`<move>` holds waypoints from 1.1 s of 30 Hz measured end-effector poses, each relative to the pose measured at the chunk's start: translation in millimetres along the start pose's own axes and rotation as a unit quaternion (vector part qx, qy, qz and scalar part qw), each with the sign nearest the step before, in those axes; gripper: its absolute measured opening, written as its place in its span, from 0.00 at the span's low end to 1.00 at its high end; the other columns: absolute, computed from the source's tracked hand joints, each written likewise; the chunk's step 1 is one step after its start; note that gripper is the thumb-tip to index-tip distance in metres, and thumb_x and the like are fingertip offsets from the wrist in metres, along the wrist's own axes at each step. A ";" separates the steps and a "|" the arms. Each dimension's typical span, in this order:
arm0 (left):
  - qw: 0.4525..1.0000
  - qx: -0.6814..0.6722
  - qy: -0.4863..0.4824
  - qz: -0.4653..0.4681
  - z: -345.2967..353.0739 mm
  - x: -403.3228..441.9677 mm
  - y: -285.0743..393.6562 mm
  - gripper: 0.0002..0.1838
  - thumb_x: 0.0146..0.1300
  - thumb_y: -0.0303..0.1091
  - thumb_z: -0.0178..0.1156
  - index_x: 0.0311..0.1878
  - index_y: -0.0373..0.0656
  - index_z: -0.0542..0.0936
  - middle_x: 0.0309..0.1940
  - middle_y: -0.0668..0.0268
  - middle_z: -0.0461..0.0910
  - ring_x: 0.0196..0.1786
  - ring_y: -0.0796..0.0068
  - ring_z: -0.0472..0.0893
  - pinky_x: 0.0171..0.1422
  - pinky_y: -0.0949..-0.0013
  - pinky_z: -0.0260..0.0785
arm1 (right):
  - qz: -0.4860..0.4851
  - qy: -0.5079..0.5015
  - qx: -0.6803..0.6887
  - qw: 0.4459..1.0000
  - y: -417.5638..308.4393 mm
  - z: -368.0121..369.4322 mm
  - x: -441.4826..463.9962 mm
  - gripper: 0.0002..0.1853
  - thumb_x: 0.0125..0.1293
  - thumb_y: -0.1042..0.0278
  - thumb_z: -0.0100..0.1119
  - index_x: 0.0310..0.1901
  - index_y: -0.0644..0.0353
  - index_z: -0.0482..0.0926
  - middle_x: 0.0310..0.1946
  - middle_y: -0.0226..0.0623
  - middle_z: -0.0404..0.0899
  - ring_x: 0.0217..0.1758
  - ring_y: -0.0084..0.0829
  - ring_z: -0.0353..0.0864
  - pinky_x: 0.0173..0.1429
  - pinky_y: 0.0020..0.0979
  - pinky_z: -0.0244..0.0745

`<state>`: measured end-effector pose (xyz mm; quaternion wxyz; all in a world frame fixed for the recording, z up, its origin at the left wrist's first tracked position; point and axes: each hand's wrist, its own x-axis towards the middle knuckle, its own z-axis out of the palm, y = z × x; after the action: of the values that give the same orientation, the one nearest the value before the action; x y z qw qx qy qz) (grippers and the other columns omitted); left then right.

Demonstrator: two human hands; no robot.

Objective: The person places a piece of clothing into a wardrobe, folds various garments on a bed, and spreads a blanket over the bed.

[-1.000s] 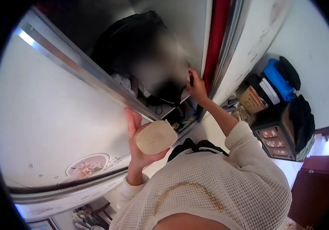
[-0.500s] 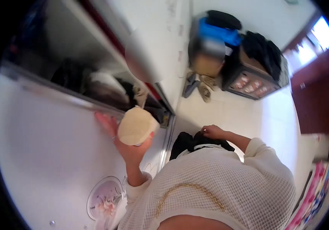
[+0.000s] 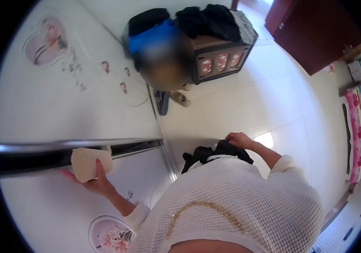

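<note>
My left hand (image 3: 96, 183) is wrapped round a cream-coloured roll (image 3: 88, 164) that looks like toilet paper, its thumb along the near side. The roll is in front of a narrow dark gap between two white sliding wardrobe doors: one door (image 3: 83, 114) with a heart-shaped flower print is beyond the gap, the other door (image 3: 45, 202) nearer. My right hand (image 3: 239, 140) is low in front of my body, its fingers curled in against the black trousers (image 3: 231, 152). Whatever is between those fingers is hidden.
A brown cabinet (image 3: 218, 63) with flowered panels stands at the back, dark clothes (image 3: 214, 23) on top. Beside it is a blue bundle (image 3: 155, 33), partly blurred. Shoes (image 3: 179, 98) lie on the pale tiled floor (image 3: 239, 101). A dark red door (image 3: 311, 33) and a bed (image 3: 357, 130) are right.
The wardrobe opening has gone from wide to a narrow gap. My left hand, still round the roll, has moved left in view. The view has turned; my right hand stays low by the trousers.
</note>
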<state>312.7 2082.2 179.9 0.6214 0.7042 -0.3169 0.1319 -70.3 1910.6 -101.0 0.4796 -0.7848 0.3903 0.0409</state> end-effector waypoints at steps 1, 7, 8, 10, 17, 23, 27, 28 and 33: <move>0.993 0.035 -0.037 0.107 14.1 -4.1 -13.4 0.46 0.36 0.21 0.65 0.63 0.37 0.54 0.61 0.58 0.58 0.57 0.64 0.67 0.60 0.65 0.60 | 0.004 0.017 0.043 0.999 -7.0 -16.2 -8.8 0.13 0.56 0.67 0.54 0.44 0.57 0.73 0.32 0.37 0.79 0.37 0.31 0.78 0.44 0.30 0.72; 0.831 -0.263 -0.313 -0.376 209.5 -128.1 26.4 0.25 0.52 0.24 0.56 0.55 0.36 0.64 0.49 0.64 0.70 0.52 0.74 0.70 0.56 0.70 0.61 | -0.102 0.075 0.447 0.886 -41.6 -125.1 -17.6 0.25 0.62 0.49 0.49 0.53 0.60 0.66 0.49 0.36 0.71 0.47 0.30 0.74 0.51 0.33 0.68; 0.738 -0.376 -0.358 -0.431 240.3 -141.0 40.5 0.24 0.53 0.24 0.56 0.55 0.38 0.65 0.49 0.65 0.71 0.52 0.74 0.69 0.57 0.70 0.60 | -0.094 0.068 0.451 0.885 -50.4 -146.7 -22.9 0.25 0.62 0.49 0.49 0.53 0.60 0.66 0.49 0.36 0.71 0.47 0.30 0.74 0.51 0.33 0.68; 0.657 -0.446 -0.404 -0.454 292.9 -162.6 73.3 0.24 0.54 0.33 0.59 0.54 0.39 0.65 0.48 0.66 0.71 0.51 0.75 0.70 0.57 0.70 0.60 | -0.053 -0.035 0.684 0.727 -59.2 -182.8 -33.4 0.31 0.61 0.43 0.45 0.59 0.57 0.59 0.51 0.39 0.69 0.49 0.32 0.73 0.54 0.33 0.66; 0.599 -0.417 -0.544 -0.414 401.2 -203.3 133.7 0.29 0.58 0.49 0.55 0.56 0.40 0.64 0.47 0.68 0.71 0.51 0.79 0.68 0.54 0.73 0.60 | -0.094 -0.032 0.744 0.660 -21.8 -246.1 -70.6 0.35 0.60 0.41 0.45 0.62 0.56 0.53 0.54 0.42 0.64 0.58 0.36 0.64 0.59 0.33 0.61; 0.565 -0.369 -0.658 -0.333 477.0 -233.4 146.7 0.42 0.53 0.29 0.61 0.66 0.45 0.45 0.57 0.62 0.58 0.58 0.72 0.63 0.63 0.66 0.54 | -0.091 0.366 0.423 0.824 16.1 -283.6 -65.2 0.40 0.52 0.56 0.61 0.63 0.57 0.52 0.54 0.42 0.64 0.57 0.34 0.64 0.58 0.31 0.61; 0.652 -0.406 -0.587 -0.256 531.2 -216.2 164.0 0.48 0.46 0.22 0.64 0.66 0.46 0.46 0.55 0.62 0.60 0.57 0.71 0.64 0.58 0.70 0.63 | -0.071 0.341 0.374 0.859 41.8 -334.1 -67.0 0.37 0.51 0.62 0.62 0.62 0.56 0.56 0.52 0.40 0.66 0.56 0.31 0.65 0.59 0.30 0.59; 0.649 -0.410 -0.590 -0.250 547.1 -206.2 160.9 0.48 0.46 0.22 0.64 0.66 0.46 0.46 0.55 0.62 0.60 0.57 0.71 0.64 0.58 0.70 0.63 | -0.073 0.319 0.372 0.868 47.6 -347.2 -65.9 0.35 0.51 0.60 0.62 0.60 0.57 0.59 0.51 0.40 0.68 0.55 0.30 0.67 0.57 0.29 0.61; 0.531 -0.309 -0.757 -0.225 627.6 -176.8 144.1 0.30 0.44 0.22 0.63 0.54 0.42 0.68 0.48 0.66 0.70 0.50 0.75 0.69 0.52 0.72 0.64 | -0.032 0.335 0.381 0.861 79.2 -402.9 -35.2 0.29 0.51 0.58 0.60 0.56 0.56 0.67 0.51 0.37 0.68 0.52 0.27 0.67 0.56 0.29 0.62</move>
<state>-41.0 1526.4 70.4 0.3371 0.3529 -0.5209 -0.7003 -271.3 1596.0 73.5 0.5828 -0.5197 0.4868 -0.3915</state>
